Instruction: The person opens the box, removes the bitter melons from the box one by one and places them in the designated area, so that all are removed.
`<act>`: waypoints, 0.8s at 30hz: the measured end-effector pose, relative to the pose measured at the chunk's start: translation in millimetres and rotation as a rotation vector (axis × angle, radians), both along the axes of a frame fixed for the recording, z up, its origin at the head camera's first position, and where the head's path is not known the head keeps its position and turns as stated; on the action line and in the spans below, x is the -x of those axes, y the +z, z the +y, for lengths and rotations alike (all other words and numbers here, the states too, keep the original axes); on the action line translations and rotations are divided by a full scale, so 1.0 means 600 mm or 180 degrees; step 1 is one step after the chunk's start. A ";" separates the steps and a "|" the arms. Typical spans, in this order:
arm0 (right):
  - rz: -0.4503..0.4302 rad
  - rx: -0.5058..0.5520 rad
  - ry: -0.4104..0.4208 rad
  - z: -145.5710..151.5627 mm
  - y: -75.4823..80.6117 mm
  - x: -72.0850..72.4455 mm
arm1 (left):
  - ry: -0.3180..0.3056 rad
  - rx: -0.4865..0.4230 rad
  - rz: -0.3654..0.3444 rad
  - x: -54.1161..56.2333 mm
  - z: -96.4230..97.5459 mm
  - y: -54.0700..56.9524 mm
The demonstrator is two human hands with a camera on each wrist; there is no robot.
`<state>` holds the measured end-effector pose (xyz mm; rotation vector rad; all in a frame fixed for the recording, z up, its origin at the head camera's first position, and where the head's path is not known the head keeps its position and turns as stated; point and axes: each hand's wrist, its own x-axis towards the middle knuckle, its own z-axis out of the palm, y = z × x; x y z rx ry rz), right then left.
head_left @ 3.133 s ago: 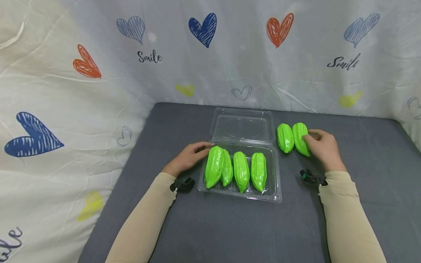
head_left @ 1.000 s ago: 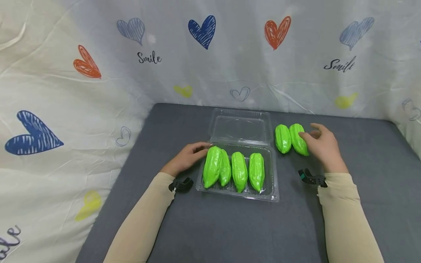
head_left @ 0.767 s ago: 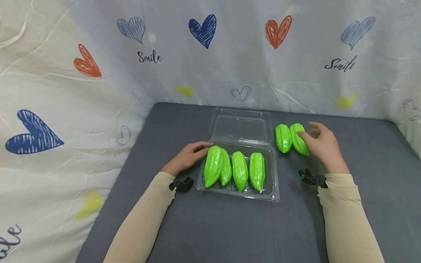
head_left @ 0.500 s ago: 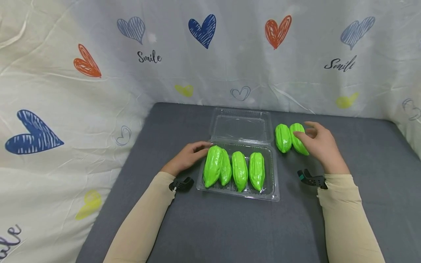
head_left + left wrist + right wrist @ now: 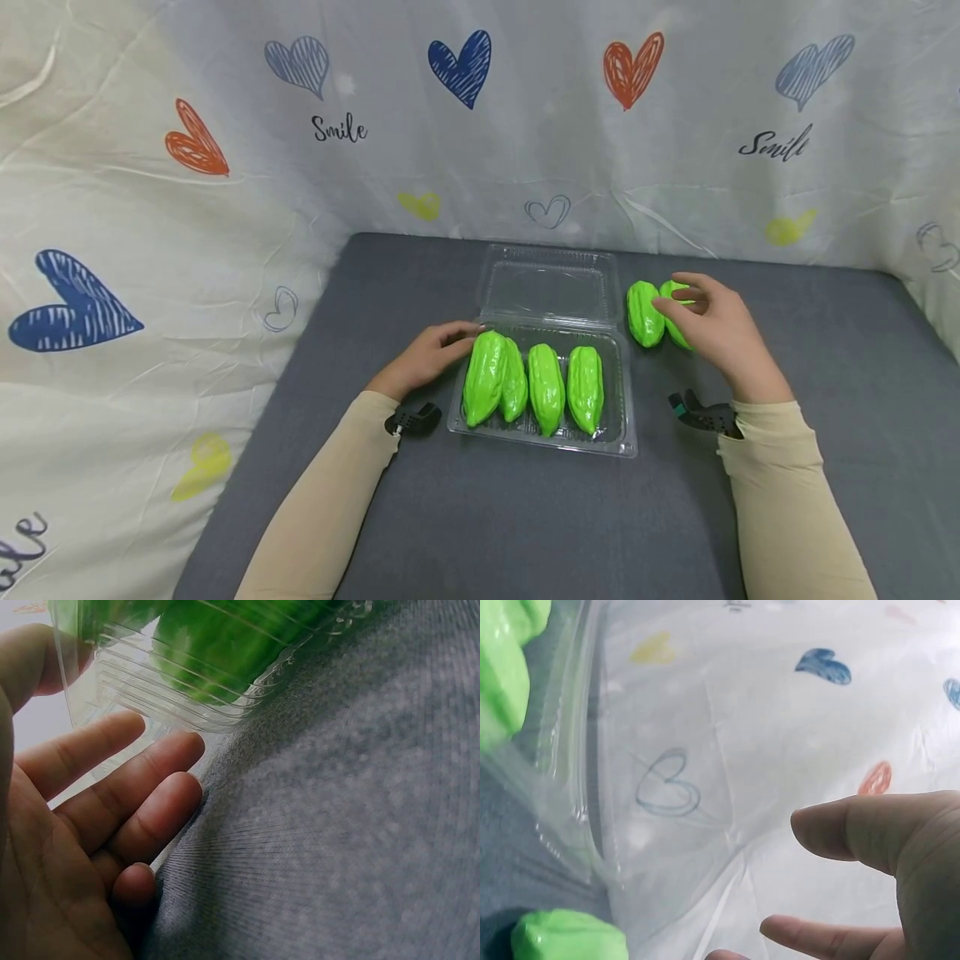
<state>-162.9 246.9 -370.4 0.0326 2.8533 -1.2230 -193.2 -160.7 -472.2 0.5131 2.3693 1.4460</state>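
From the head view, my left hand (image 5: 423, 354) lay at the left side of a transparent plastic clamshell container (image 5: 628, 400), resting on a dark grey cloth (image 5: 480, 517) with its transparent ribbed lid (image 5: 551, 287) folded back. Inside were four glossy, bright-green, ridged oval pods (image 5: 546, 390), the two leftmost touching. To the right of the lid, on the cloth, lay the left loose pod (image 5: 645, 315) and the right loose pod (image 5: 669, 292). My right hand (image 5: 723, 329) had just shifted: moments earlier its thumb and fingers had been at the sides of the right loose pod, and now it hung further left, partly covering that pod, thumb and fingers apart. Both loose pods had stayed outside, so I judged that the count stood unchanged at four in and two out. In the left wrist view, my left fingers were separate and loosely bent beside the container's ribbed wall, the thumb up near its corner; I could not tell how firmly they pressed. In the right wrist view, my right thumb and fingers were well apart with nothing between them, in front of a white curtain printed with hearts (image 5: 757, 742), and green pods showed only at the left edge.
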 end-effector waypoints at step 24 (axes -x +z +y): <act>-0.0087 0.0212 0.0369 -0.080 0.017 -0.030 | -0.0033 -0.0046 -0.0044 -0.001 -0.001 0.002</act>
